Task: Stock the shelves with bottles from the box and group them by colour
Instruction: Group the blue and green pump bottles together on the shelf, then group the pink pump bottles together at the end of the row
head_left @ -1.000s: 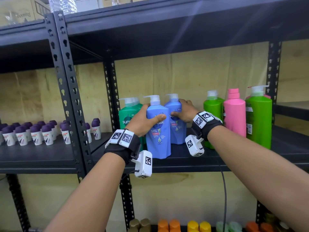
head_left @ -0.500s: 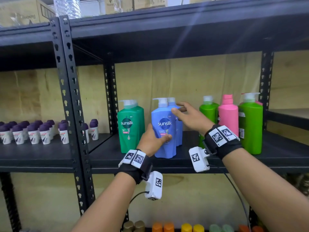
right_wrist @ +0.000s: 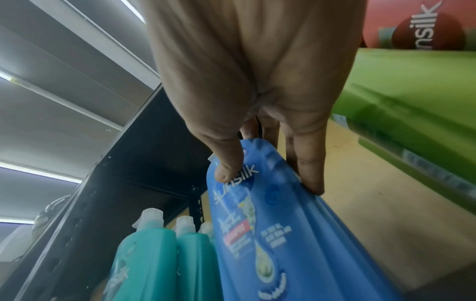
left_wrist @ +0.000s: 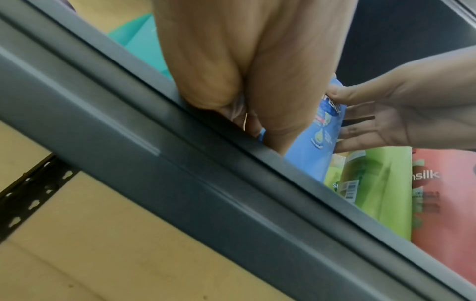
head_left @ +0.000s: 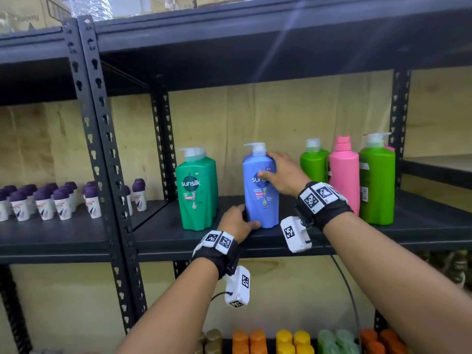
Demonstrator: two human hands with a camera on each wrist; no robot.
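A blue Sunsilk pump bottle [head_left: 260, 198] stands upright on the dark shelf [head_left: 163, 233], between the teal-green bottles [head_left: 196, 190] and the light-green bottle [head_left: 313, 163]. My left hand [head_left: 238, 222] holds its base, thumb at the front. My right hand [head_left: 282, 175] grips its upper right shoulder, thumb on the label [right_wrist: 229, 169] and fingers [right_wrist: 309, 171] round the side. The blue bottle [right_wrist: 270, 234] fills the right wrist view. In the left wrist view the shelf's front edge [left_wrist: 180, 163] hides my left fingers. A second blue bottle is hidden behind the first.
A pink bottle [head_left: 343, 175] and another light-green pump bottle [head_left: 376, 180] stand further right, with bare shelf [head_left: 431, 215] beyond. Several purple-capped roll-ons [head_left: 51, 200] fill the left bay past the black post [head_left: 102, 149]. Orange and yellow caps [head_left: 270, 341] show on the shelf below.
My left hand slid down from the bottle's middle to its base. My right hand left the rear blue bottle and took the front one's shoulder. The front bottle now covers the rear one.
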